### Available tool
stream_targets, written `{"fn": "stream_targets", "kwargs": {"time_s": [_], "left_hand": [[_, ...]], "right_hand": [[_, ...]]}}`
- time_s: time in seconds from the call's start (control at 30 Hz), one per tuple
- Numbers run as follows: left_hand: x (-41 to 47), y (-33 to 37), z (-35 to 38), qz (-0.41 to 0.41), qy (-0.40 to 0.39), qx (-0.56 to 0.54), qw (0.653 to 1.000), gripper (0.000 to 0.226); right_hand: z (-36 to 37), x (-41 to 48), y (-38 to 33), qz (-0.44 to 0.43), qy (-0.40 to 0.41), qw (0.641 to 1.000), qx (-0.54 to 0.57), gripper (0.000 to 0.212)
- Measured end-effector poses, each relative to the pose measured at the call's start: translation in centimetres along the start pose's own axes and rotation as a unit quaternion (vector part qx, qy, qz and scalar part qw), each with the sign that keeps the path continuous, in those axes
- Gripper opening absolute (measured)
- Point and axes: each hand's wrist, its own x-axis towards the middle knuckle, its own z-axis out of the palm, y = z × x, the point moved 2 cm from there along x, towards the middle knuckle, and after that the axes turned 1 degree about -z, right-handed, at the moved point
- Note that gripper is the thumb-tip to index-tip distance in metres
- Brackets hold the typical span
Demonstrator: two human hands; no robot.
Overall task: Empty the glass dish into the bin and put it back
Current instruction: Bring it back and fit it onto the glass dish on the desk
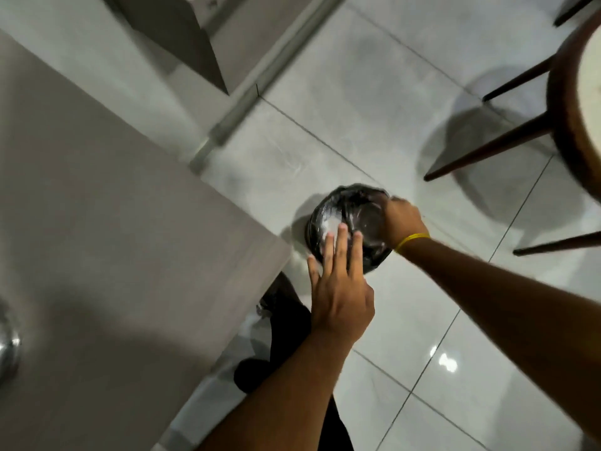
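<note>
View from above, over a pale tiled floor (374, 92). A small round bin (328, 222) lined with a black plastic bag stands on the tiles just beside the corner of a grey table (97, 222). The right hand (401, 221) reaches down to the bin's far right rim with its fingers curled, gripping the edge of the glass dish (369, 222), which is held over the bin's mouth. The dish is clear and blurred against the black liner, so its tilt cannot be told; pale white streaks and a whitish patch show inside the bin's opening. A yellow band (411, 240) circles the right wrist.

The left hand (340, 288) hovers above the near side of the bin, palm down, fingers straight and slightly spread, holding nothing; its fingertips (342, 226) overlap the bin's opening in this view, and whether they touch the dish or liner cannot be told.

At the upper right stands a dark wooden stool (566, 92) with splayed legs, well apart from the bin. A shiny metal object (8, 349) sits at the table's left edge, mostly cut off. The person's dark-clad leg (286, 320) shows below the table corner.
</note>
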Motion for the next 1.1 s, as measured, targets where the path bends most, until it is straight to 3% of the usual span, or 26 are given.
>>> {"fn": "stream_targets", "kwargs": {"time_s": [0.1,0.17,0.27,0.43,0.63,0.8,0.97,1.1], "left_hand": [[1.3,4.1,-5.6,0.041,0.037,-0.001,0.998,0.098],[2.8,6.1,-9.3,0.06,0.052,-0.001,0.997,0.095],[3.4,9.0,-17.3,0.078,0.07,-0.044,0.994,0.081],[1.2,9.5,-30.7,0.084,0.146,-0.039,0.985,0.078],[-5.7,0.4,-41.5,-0.012,0.22,0.033,0.975,0.08],[-16.8,-8.7,-45.7,-0.168,0.261,0.06,0.949,0.079],[-26.0,-15.6,-45.2,-0.302,0.233,0.073,0.922,0.081],[-31.0,-19.5,-42.4,-0.361,0.189,0.074,0.91,0.087]], "right_hand": [[-5.9,-3.6,0.5,0.123,0.04,0.982,0.139,0.037],[-8.8,-5.6,0.5,0.158,0.059,0.957,0.235,0.022],[-14.7,-9.1,-0.9,0.185,0.093,0.919,0.336,0.02],[-25.1,-14.4,-7.8,0.119,0.133,0.905,0.385,0.02],[-30.5,-18.5,-20.9,0.005,0.087,0.902,0.423,0.035],[-28.6,-23.8,-34.4,-0.137,0.007,0.924,0.358,0.035],[-23.5,-26.8,-43.7,-0.228,-0.081,0.94,0.24,0.033],[-18.5,-28.0,-47.0,-0.315,-0.099,0.937,0.111,0.028]]}}
